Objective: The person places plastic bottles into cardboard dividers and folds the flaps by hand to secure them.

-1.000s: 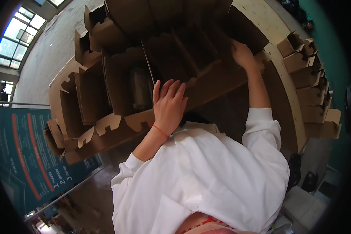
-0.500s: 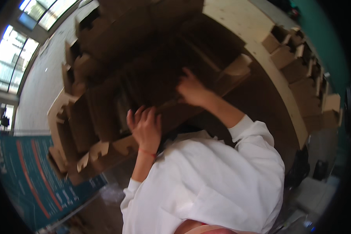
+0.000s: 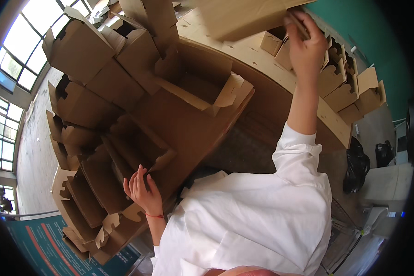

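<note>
At the upper right, my right hand [image 3: 307, 46] is raised with its fingers closed on the edge of a brown cardboard box [image 3: 244, 20], partly cut off by the top of the picture. My left hand [image 3: 143, 191], a red string at its wrist, hovers with fingers apart by the open cardboard boxes [image 3: 94, 184] at the lower left; nothing shows in its grasp. Between the hands lies a bare stretch of cardboard-coloured surface [image 3: 175, 119]. Beyond it stands an open, shallow cardboard box [image 3: 221, 99] with its flaps up.
Stacked cardboard boxes [image 3: 83, 50] rise along the left. On the right, a pale wooden board [image 3: 333, 122] runs beside more open boxes [image 3: 340, 92]. Black plastic bags [image 3: 356, 165] lie on the floor at right. A green printed banner [image 3: 46, 244] stands at lower left.
My right hand has gone from among the boxes to the upper right, now lifting a cardboard box. My left hand appears lower and farther left. The whole view has shifted.
</note>
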Motion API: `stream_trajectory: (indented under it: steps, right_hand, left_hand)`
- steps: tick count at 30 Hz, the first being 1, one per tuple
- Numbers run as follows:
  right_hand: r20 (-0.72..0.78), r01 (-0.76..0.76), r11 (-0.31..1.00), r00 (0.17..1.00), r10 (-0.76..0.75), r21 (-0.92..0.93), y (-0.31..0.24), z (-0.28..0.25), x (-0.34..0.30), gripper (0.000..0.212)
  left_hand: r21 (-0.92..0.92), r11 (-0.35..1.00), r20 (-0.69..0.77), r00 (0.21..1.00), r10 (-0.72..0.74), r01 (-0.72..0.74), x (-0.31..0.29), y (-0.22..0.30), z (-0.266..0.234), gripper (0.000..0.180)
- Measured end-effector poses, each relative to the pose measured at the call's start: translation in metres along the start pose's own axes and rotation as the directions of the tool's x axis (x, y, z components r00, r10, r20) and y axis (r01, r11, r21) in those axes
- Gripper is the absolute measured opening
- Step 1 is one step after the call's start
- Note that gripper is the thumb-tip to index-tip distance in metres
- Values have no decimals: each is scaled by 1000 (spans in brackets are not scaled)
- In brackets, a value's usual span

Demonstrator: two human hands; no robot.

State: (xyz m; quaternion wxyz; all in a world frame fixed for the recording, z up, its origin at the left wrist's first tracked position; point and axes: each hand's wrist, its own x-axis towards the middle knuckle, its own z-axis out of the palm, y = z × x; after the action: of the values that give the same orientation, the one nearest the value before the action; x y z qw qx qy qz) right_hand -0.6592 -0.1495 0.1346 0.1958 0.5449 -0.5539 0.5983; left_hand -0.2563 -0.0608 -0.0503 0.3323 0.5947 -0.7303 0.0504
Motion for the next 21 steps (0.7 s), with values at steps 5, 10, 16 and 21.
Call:
stream_trajectory:
  steps: [5,10,16,21]
  right_hand:
    - [181,302,813,953,-243,-497,172,36,2,15]
    - [358,280,657,933,-16,-700,297,68,-100,18]
    - [446,310,620,892,73,-721,353,107,-118,31]
    - [245,230,838,962,-119,-495,211,132,-77,50]
  left_hand:
    - [-1,998,50,996,69,-69,7,7,4,32]
    - [5,998,86,995,56,-57,10,7,-1,29]
    - [-29,999,73,997,40,-38,7,7,-6,33]
    - [-65,989,-109,985,-137,131,-12,-5,-13,57]
